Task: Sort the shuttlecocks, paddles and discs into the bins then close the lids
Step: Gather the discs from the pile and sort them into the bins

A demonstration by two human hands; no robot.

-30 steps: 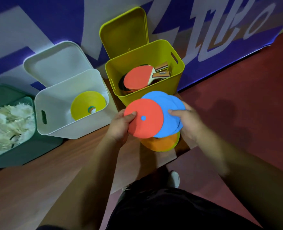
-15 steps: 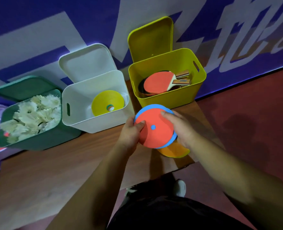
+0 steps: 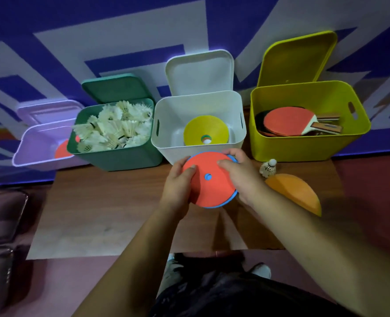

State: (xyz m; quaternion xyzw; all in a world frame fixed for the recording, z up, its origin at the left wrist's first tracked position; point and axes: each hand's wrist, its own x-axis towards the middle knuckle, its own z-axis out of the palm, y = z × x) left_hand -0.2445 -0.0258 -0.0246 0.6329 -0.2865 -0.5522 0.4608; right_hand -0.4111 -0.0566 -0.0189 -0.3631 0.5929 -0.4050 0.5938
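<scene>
Both hands hold a stack of discs [image 3: 208, 188], red on top with blue beneath, just in front of the white bin [image 3: 198, 147]. My left hand [image 3: 178, 186] grips its left edge and my right hand [image 3: 242, 177] grips its right edge. Inside the white bin lies a yellow disc [image 3: 206, 130] with a shuttlecock on it. The green bin [image 3: 116, 154] is full of white shuttlecocks [image 3: 114, 129]. Paddles [image 3: 290, 122] lie in the yellow bin [image 3: 308, 145]. An orange disc [image 3: 294, 191] and a loose shuttlecock [image 3: 268, 168] lie on the wooden board.
A lilac bin [image 3: 36, 154] with a red disc [image 3: 62, 151] inside stands at the far left. All four lids lean open against the blue and white wall. The bins stand along the back of a wooden board [image 3: 97, 213]. A bag [image 3: 1, 225] sits at the left.
The fanned discs have been pushed together into one neat stack. Both hands carried it left, from in front of the yellow bin to in front of the white bin. The view swung left.
</scene>
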